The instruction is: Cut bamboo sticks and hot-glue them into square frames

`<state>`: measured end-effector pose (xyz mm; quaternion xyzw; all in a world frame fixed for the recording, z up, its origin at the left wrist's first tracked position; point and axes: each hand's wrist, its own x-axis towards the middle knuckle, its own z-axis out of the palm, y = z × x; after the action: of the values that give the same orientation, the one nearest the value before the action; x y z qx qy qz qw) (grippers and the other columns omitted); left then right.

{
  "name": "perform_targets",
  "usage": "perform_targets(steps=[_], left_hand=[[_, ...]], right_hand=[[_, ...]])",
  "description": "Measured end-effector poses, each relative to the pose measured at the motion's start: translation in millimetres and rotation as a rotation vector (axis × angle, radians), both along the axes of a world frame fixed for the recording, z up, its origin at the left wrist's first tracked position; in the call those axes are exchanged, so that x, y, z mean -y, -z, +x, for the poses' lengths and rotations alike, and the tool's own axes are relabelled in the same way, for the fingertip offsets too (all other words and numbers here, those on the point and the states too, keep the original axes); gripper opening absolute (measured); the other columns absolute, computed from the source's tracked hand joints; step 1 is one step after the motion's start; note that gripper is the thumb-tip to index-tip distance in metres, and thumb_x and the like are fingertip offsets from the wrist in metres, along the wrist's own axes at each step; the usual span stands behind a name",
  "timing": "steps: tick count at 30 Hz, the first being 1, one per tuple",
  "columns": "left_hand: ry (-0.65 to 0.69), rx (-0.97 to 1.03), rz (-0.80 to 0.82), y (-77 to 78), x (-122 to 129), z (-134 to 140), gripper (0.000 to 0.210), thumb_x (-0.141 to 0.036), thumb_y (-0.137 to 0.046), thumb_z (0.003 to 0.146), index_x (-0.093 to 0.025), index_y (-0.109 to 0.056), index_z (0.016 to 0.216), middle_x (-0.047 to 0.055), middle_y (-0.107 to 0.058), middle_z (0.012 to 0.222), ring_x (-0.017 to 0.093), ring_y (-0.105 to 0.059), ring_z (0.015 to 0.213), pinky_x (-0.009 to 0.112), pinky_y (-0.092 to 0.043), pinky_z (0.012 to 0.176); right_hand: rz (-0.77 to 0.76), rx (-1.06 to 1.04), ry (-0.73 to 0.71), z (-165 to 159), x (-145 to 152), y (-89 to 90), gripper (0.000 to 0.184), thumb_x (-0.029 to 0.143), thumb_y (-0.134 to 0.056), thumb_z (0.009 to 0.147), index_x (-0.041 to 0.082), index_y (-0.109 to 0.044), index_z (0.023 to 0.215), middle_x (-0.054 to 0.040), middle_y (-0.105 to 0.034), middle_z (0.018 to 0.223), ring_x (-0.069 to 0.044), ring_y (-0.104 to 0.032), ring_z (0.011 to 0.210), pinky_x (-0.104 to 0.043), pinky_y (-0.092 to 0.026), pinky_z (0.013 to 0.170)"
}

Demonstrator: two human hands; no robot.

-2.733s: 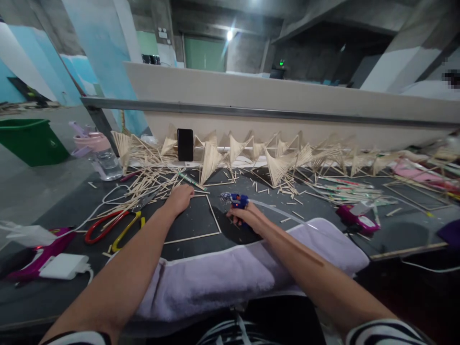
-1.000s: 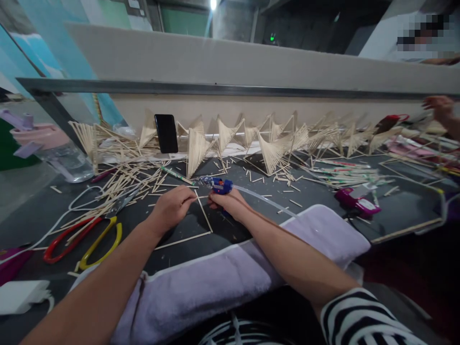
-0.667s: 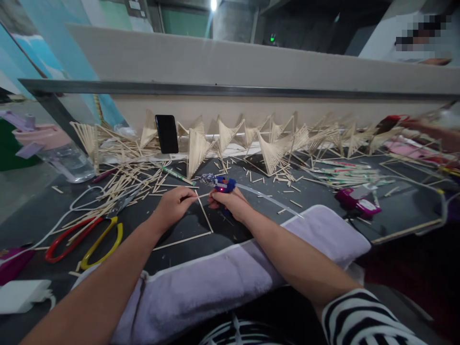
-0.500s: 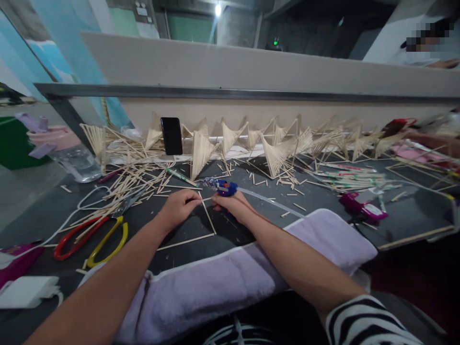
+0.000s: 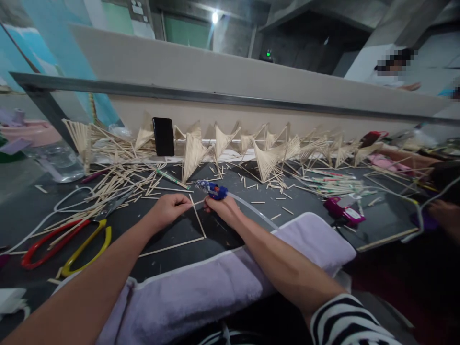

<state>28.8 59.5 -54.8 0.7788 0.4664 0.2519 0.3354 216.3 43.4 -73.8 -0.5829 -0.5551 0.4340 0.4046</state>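
Observation:
My left hand (image 5: 168, 211) is closed, pinching one end of a thin wooden stick (image 5: 198, 203). The stick's other end meets the fingertips of my right hand (image 5: 224, 209), which is wrapped round a blue hot glue gun (image 5: 217, 192). The gun's nozzle points left, above the stick, and a long clear glue stick (image 5: 251, 209) trails out of its back. Below my hands, two wooden sticks lie on the dark table, a slanting one (image 5: 199, 221) and a longer one (image 5: 172, 246), meeting at a corner.
Twisted stick models (image 5: 196, 153) line the back by a black phone (image 5: 163, 137). Loose sticks (image 5: 118, 184) and red-yellow scissors (image 5: 86, 247) are at left. A purple glue gun (image 5: 344, 211) lies right, a lilac cloth (image 5: 215, 282) in front. Another person's hand (image 5: 445, 215) is at far right.
The view has turned slightly right, so the things appear shifted left. Both hands keep their hold on the stick and glue gun. Another person's hand now shows at the right edge.

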Motion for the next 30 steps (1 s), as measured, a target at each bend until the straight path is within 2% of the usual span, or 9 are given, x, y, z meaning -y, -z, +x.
perform_targets(steps=[4, 10, 13, 16, 19, 21, 27, 30], left_hand=[[-0.024, 0.016, -0.008, -2.7, 1.8, -0.8, 0.03, -0.041, -0.054, 0.07, -0.014, -0.066, 0.071, 0.0, -0.062, 0.063, 0.013, -0.053, 0.06, 0.021, -0.038, 0.056], [0.028, 0.053, -0.044, -5.5, 5.6, 0.5, 0.03, -0.042, -0.053, 0.07, -0.014, -0.065, 0.071, 0.001, -0.061, 0.064, 0.014, -0.052, 0.061, 0.021, -0.039, 0.055], [0.077, 0.049, -0.057, -3.9, 3.6, -1.1, 0.029, -0.04, -0.052, 0.07, -0.013, -0.063, 0.069, 0.0, -0.058, 0.06, 0.012, -0.049, 0.058, 0.021, -0.037, 0.054], [0.083, 0.012, -0.004, -1.0, 1.0, -2.6, 0.027, -0.038, -0.051, 0.071, -0.013, -0.062, 0.066, -0.001, -0.054, 0.057, 0.012, -0.046, 0.056, 0.021, -0.035, 0.054], [0.061, -0.021, 0.045, -0.2, 0.7, -2.6, 0.027, -0.037, -0.051, 0.072, -0.013, -0.063, 0.069, 0.0, -0.058, 0.06, 0.013, -0.049, 0.059, 0.021, -0.036, 0.055], [0.071, -0.007, 0.037, -1.3, 1.6, -2.2, 0.028, -0.037, -0.051, 0.072, -0.012, -0.064, 0.072, 0.002, -0.061, 0.065, 0.014, -0.051, 0.063, 0.022, -0.038, 0.057], [0.086, 0.046, 0.02, -3.8, 2.3, -3.2, 0.025, -0.035, -0.054, 0.073, -0.013, -0.065, 0.075, 0.002, -0.063, 0.068, 0.014, -0.053, 0.065, 0.022, -0.039, 0.06], [0.1, 0.05, 0.037, -4.1, 1.5, -5.3, 0.022, -0.033, -0.054, 0.073, -0.013, -0.064, 0.073, 0.002, -0.062, 0.068, 0.013, -0.053, 0.065, 0.022, -0.038, 0.06]], right_hand=[[0.036, -0.024, -0.018, 2.3, 1.6, 1.5, 0.021, 0.037, -0.056, 0.072, 0.017, -0.062, 0.077, -0.0033, -0.065, 0.071, -0.014, -0.06, 0.06, -0.023, -0.049, 0.057], [0.133, 0.114, -0.07, 6.7, 1.0, 4.1, 0.014, 0.032, -0.059, 0.069, 0.02, -0.063, 0.062, 0.001, -0.061, 0.057, -0.014, -0.057, 0.058, -0.023, -0.045, 0.057], [0.118, 0.169, -0.083, 5.1, 2.2, 2.7, 0.016, 0.03, -0.056, 0.07, 0.02, -0.063, 0.06, -0.0001, -0.06, 0.055, -0.014, -0.055, 0.055, -0.023, -0.043, 0.054], [0.096, 0.267, -0.011, 1.2, 3.6, 1.7, 0.013, 0.029, -0.056, 0.068, 0.019, -0.062, 0.063, -0.0006, -0.06, 0.059, -0.013, -0.053, 0.053, -0.022, -0.04, 0.049], [0.123, 0.339, 0.056, -0.9, 5.3, -1.0, 0.012, 0.029, -0.056, 0.066, 0.018, -0.059, 0.062, 0.0001, -0.059, 0.059, -0.013, -0.053, 0.054, -0.022, -0.038, 0.049], [0.098, 0.296, 0.021, -0.2, 6.5, -4.2, 0.013, 0.028, -0.054, 0.066, 0.018, -0.059, 0.06, 0.0001, -0.059, 0.056, -0.012, -0.053, 0.054, -0.021, -0.038, 0.05], [0.015, -0.148, -0.174, 5.5, 7.0, -9.6, 0.015, 0.029, -0.057, 0.066, 0.015, -0.06, 0.069, -0.0017, -0.063, 0.063, -0.01, -0.055, 0.052, -0.02, -0.042, 0.051], [0.022, -0.21, -0.19, 7.5, 6.9, -9.4, 0.016, 0.029, -0.062, 0.062, 0.014, -0.06, 0.066, -0.0017, -0.062, 0.06, -0.01, -0.054, 0.05, -0.022, -0.044, 0.052]])
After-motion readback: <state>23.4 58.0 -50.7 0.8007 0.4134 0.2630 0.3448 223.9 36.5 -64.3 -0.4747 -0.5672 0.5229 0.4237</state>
